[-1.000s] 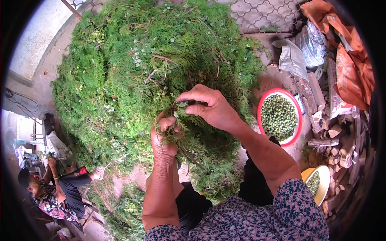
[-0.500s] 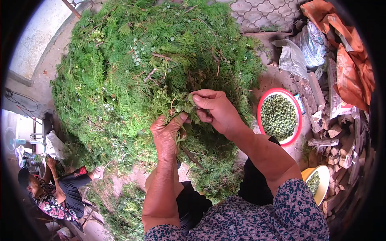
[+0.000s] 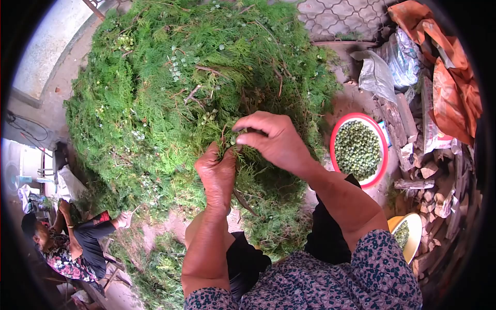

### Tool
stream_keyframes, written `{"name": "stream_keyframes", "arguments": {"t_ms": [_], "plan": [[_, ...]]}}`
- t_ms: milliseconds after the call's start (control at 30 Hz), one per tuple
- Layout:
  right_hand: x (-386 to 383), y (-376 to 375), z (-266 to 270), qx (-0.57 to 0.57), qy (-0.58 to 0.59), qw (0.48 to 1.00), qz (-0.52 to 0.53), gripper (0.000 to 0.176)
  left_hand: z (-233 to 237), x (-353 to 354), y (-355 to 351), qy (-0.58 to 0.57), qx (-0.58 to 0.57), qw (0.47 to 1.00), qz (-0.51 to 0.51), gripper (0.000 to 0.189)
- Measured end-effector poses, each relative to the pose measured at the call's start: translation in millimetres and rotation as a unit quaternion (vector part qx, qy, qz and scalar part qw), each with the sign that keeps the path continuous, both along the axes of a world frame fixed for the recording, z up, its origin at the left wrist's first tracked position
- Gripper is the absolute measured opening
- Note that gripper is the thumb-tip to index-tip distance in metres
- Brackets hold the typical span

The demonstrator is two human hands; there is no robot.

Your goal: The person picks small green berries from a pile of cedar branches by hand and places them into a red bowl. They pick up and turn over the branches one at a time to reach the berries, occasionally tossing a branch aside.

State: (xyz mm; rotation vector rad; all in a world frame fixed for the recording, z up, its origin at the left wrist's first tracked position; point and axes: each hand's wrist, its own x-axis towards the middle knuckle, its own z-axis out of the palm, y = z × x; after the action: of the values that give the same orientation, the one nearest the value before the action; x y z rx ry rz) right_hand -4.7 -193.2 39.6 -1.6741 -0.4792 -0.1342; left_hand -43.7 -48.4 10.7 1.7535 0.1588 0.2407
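Note:
My left hand (image 3: 216, 168) is closed on a green conifer sprig (image 3: 223, 135), gripping its stem between thumb and fingers. The stem's brown woody end (image 3: 243, 201) hangs below that hand. My right hand (image 3: 271, 137) reaches in from the right, thumb and forefinger slightly apart at the sprig's tip beside small pale-green cones. Its other fingers are mostly hidden behind the hand. Beneath both hands spreads a large heap of conifer branches (image 3: 150, 103) with clusters of round cones. To the right stands a red-rimmed basin (image 3: 333, 139) filled with green cones (image 3: 357, 150).
A yellow basin (image 3: 416, 237) with some green cones stands at lower right. Chopped firewood (image 3: 429, 199), plastic sacks (image 3: 377, 75) and an orange tarp (image 3: 449, 98) line the right side. Another person (image 3: 70, 245) sits at lower left. Loose branches (image 3: 165, 263) lie on the ground.
My right hand has moved slightly left, and its thumb and forefinger have parted. The leafy piece at its fingertips no longer shows there. My left hand has shifted slightly.

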Motion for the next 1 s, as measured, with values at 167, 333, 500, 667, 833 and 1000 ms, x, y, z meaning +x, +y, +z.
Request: {"name": "stream_keyframes", "arguments": {"t_ms": [167,333,500,667,833,1000], "plan": [[-4.8,4.4,-6.7,-0.136,-0.067,0.988,-0.018,0.020,0.0,-1.0,-0.6,-0.023,0.043,0.999,-0.019,0.011],[-2.4,6.9,-14.5,0.033,0.054,0.998,-0.013,0.012,3.7,-1.1,-2.3,-0.050,0.023,0.997,-0.057,0.010],[3.0,-6.1,-6.6,0.135,0.293,0.946,0.034,0.016,10.1,-0.2,-7.6,-0.004,-0.091,0.995,-0.034,0.017],[8.4,-13.5,-7.4,0.386,0.368,0.840,0.103,0.014,10.5,5.8,4.4,0.069,-0.260,0.962,-0.048,0.010],[-0.8,-7.1,-5.8,0.134,0.293,0.946,0.048,0.014,9.8,6.2,0.7,0.059,-0.294,0.953,-0.052,0.011],[-3.4,5.0,-14.8,0.022,0.114,0.993,-0.026,0.022,9.3,3.2,-1.7,0.095,-0.228,0.968,-0.042,0.017]]}}
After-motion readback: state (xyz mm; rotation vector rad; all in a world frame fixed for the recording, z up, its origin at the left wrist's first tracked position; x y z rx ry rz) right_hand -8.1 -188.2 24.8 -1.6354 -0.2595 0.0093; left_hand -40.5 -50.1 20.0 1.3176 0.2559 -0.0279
